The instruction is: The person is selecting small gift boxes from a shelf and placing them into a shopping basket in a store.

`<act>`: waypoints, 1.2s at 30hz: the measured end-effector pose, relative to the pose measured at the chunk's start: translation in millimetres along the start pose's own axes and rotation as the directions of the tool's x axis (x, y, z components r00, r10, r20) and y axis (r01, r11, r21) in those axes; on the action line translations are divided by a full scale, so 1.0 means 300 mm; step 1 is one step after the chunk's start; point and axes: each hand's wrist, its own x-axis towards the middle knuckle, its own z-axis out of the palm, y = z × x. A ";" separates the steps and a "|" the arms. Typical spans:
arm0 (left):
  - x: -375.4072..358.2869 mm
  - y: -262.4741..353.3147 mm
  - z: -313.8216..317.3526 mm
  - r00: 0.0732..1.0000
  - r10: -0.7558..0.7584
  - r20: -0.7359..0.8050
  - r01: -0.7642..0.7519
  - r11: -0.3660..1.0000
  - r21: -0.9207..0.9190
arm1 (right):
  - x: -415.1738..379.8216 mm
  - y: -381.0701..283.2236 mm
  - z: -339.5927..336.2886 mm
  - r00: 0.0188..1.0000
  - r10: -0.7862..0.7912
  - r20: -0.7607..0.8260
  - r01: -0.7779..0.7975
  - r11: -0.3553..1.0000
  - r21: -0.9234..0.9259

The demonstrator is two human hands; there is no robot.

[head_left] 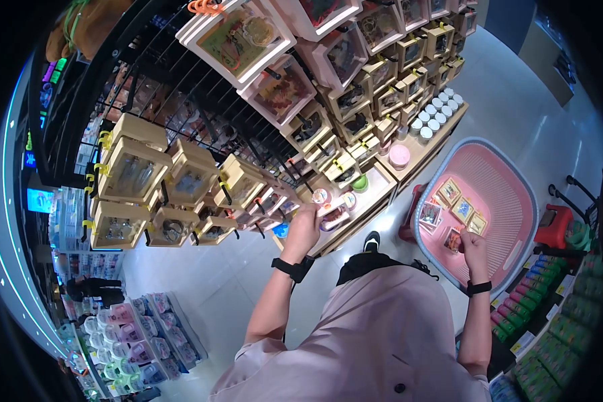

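My left hand (304, 231) is raised at the display rack, its fingers closed beside a small pink box (334, 218); what they hold, if anything, is hidden. Over the large pink basket (515, 175) is my right hand (475, 250), closed, with its fingertips at the edge of a small pink-edged box (453, 240) that has a reddish picture. Inside the basket lie another pink-edged box (430, 215) and several yellow-edged ones, one of them with a blue picture (462, 210).
Boxed items (132, 171) hang from a black wire rack (155, 79). White-lidded jars (434, 124) and a pink round container (399, 156) stand on a wooden shelf. Bottles (527, 293) line the lower right; a red item (551, 226) is beyond the basket. Stacked tubs stand lower left.
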 end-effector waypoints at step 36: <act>-0.075 0.335 0.213 0.776 -0.070 0.627 0.506 0.663 -0.552 | 0.018 -0.023 -0.164 0.985 0.045 -0.165 -0.035 0.998 0.060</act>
